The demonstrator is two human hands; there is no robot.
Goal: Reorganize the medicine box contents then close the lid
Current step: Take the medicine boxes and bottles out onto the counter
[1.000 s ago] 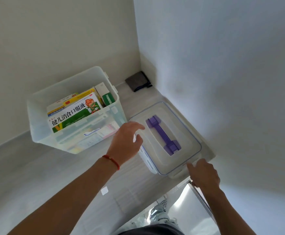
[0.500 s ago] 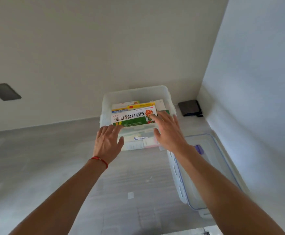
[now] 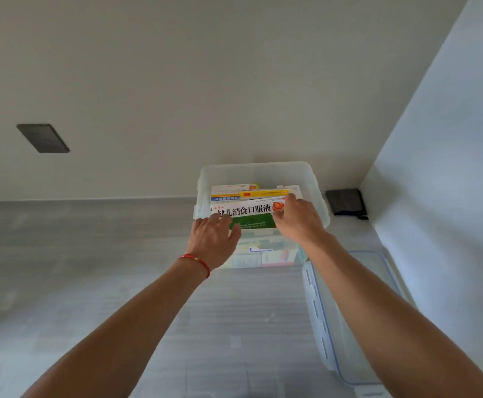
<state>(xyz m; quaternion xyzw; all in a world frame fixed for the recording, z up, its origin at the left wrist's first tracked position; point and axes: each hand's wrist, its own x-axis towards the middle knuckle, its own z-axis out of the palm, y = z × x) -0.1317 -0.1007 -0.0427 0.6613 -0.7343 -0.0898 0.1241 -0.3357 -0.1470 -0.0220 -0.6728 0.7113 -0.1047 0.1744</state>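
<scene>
A translucent plastic medicine box [image 3: 263, 173] sits open on a grey counter [image 3: 90, 268], pushed back against the pale wall near the corner, its long side running left to right across the view. Inside it, several cartons stand on edge in a row from front to back, their long axes also lying left to right, parallel to the box's front wall. The nearest is a white-and-green carton [image 3: 246, 215] with large dark printed characters facing the camera and reading upright; its top edge tilts slightly, the right end higher. Behind it stand a yellow-topped carton [image 3: 264, 193] and a white one with a blue band [image 3: 225, 193]. The left hand [image 3: 213, 242], with a red cord at the wrist [image 3: 195, 261], reaches over the front rim with fingers loosely spread, fingertips on the lower left corner of the white-and-green carton and thumb set against its face. The right hand [image 3: 299, 219] meets the carton's right end, fingers curled around that end; how firmly it grips cannot be told. The clear lid [image 3: 320, 326] with its blue seal line lies flat on the counter to the right of the box, partly hidden under the right forearm, its long axis running away from the camera. A small dark object [image 3: 346, 201] rests in the corner.
</scene>
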